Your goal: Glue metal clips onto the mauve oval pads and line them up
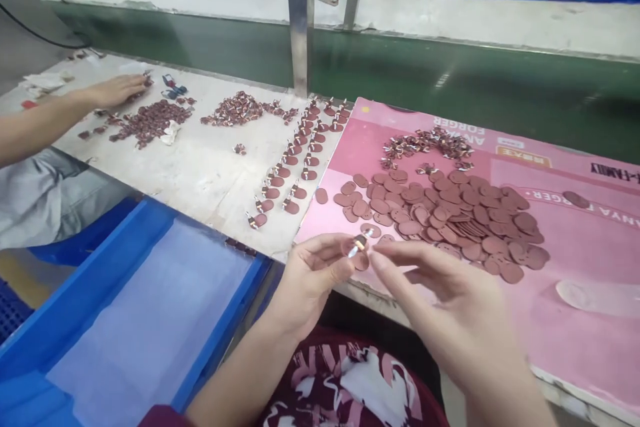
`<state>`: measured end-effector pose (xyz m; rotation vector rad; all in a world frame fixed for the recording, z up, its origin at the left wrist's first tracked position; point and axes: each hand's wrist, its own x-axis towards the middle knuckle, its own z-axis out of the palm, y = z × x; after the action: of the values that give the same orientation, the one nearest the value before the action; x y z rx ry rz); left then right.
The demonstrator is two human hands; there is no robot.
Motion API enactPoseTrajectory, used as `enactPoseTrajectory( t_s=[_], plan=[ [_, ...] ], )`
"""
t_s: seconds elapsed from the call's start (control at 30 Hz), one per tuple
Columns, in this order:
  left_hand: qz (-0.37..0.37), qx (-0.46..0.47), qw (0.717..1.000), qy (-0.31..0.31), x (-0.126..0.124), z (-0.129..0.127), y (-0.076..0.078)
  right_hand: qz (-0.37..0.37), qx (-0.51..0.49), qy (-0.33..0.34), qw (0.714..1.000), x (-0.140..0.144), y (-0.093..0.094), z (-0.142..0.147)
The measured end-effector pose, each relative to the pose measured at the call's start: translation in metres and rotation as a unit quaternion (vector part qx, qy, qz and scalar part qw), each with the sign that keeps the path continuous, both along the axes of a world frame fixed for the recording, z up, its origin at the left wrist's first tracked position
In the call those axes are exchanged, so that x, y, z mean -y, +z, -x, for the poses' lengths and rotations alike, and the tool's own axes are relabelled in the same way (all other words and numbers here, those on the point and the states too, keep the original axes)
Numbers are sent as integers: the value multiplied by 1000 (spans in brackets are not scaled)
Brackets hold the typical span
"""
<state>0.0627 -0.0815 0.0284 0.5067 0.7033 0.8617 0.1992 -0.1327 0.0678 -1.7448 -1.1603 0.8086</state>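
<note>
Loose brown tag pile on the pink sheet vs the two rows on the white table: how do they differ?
The loose pile overlaps in a heap on the pink sheet; the rows run in two spaced lines on the white table. Pile pieces look like bare discs; row pieces each carry a small metal clip. Both share the reddish-brown colour and rounded shape.

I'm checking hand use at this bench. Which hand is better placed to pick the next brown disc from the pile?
Probably the right hand: it lies nearest the disc pile, while the left hand pinches the small clip piece.
</note>
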Motion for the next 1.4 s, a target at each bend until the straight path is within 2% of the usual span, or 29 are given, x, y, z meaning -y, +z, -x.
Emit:
enactPoseTrajectory(
  t_s=[0.1,0.17,0.27,0.4,0.53,0.77,1.0,1.4],
  plan=[
    [57,35,996,-58,7,-6,10,-78,168,54,981,17,12,-28],
    [89,47,989,-105,11,-9,18,-119,212,115,963,23,20,-43],
    [112,56,978,-168,16,-11,27,-137,207,175,953,24,29,-51],
    [95,76,968,-218,21,-10,32,-136,155,224,953,19,36,-47],
    [107,64,966,-225,23,-9,34,-137,116,210,961,17,39,-42],
    [122,50,965,-226,26,-11,35,-162,97,188,964,18,37,-39],
    [117,27,966,-229,25,-10,40,-155,74,182,968,17,37,-37],
    [139,68,964,-217,26,-10,33,-166,48,179,969,15,35,-35]
  ],
)
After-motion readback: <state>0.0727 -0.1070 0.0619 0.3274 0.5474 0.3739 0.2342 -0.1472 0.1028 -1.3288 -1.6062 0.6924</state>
